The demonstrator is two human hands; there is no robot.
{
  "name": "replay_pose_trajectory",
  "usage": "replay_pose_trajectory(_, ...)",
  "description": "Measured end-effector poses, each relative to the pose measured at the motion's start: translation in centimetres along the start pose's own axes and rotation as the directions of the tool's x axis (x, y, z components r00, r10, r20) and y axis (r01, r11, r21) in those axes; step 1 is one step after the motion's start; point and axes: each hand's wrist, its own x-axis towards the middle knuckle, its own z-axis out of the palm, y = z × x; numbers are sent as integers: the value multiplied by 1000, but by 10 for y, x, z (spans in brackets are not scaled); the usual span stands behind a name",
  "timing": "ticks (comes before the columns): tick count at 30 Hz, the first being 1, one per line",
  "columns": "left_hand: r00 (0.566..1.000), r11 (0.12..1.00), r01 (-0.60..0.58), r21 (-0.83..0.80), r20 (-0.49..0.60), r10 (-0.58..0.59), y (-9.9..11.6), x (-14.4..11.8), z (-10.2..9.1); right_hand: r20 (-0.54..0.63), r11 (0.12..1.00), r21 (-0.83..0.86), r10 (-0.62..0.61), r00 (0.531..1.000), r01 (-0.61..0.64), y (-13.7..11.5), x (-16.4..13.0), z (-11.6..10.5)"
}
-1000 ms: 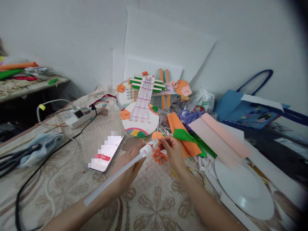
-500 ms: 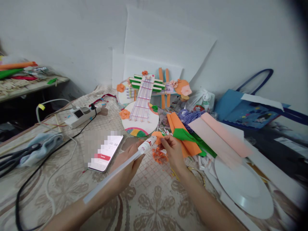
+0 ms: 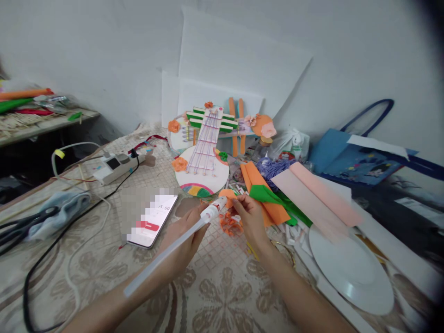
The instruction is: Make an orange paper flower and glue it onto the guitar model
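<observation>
My left hand point(image 3: 185, 231) is closed around a small white glue gun point(image 3: 211, 212). A long translucent glue stick point(image 3: 163, 257) runs from its back end toward me, over my forearm. Beside the gun's front, my right hand point(image 3: 250, 216) pinches a piece of orange crepe paper point(image 3: 228, 194) between thumb and fingers. The nozzle lies close to that paper; whether they touch I cannot tell. Just below, curled orange paper scraps point(image 3: 230, 225) lie on the cloth. Behind my hands stands a white guitar-shaped craft point(image 3: 204, 152) with purple strings and paper flowers.
Left of my hands lies a lit phone point(image 3: 152, 222); beyond it are a power strip point(image 3: 118, 167), cables and black scissors point(image 3: 31, 224). On the right are orange and green paper point(image 3: 267, 194), pale pink sheets point(image 3: 312, 199), white plates point(image 3: 352, 270) and a blue bag point(image 3: 350, 152).
The glue gun has shifted slightly right, toward the orange paper, and its glue stick has swung a little with it. My right hand stays nearly in place.
</observation>
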Motion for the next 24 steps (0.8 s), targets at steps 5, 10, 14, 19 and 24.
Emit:
replay_pose_trajectory(5, 999, 1000, -12, -23, 29, 13, 0, -1, 2, 1, 1000, 17, -9, 1000, 9, -1, 0, 0)
replay_pose_trajectory(10, 1000, 999, 10, -42, 29, -9, -2, -4, 3, -2, 1000, 24, -5, 1000, 5, -1, 1, 0)
replay_pose_trajectory(14, 999, 999, 42, -7, 19, -42, -2, -4, 1, 5, 1000, 15, 1, 1000, -1, -2, 1, 0)
replay_pose_trajectory(19, 999, 999, 34, -6, -7, -34, -1, 1, 0, 11, 1000, 5, 10, 1000, -10, -4, -1, 1)
replay_pose_trajectory(24, 1000, 1000, 29, 0, -12, -29, 1, 2, 0, 9, 1000, -11, -6, 1000, 6, -3, -1, 1)
